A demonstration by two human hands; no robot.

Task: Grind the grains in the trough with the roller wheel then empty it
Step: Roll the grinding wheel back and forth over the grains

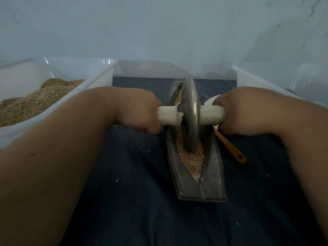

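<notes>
A grey metal boat-shaped trough [212,181] lies lengthwise on the dark blue cloth, with pale crushed grains [192,157] along its groove. A grey metal roller wheel [190,110] stands upright in the groove, its lower rim sunk in the grains. A white-wrapped axle passes through the wheel. My left hand [140,112] grips the left handle [166,117] of the axle. My right hand [236,112] grips the right handle [211,115]. Both fists sit level on either side of the trough.
A white plastic tub [99,77] at the left holds brownish ground grain. Another white tub [266,77] stands at the right. A spoon with an orange handle [230,148] lies right of the trough, partly under my right hand. Loose grains dot the cloth. A white wall rises behind.
</notes>
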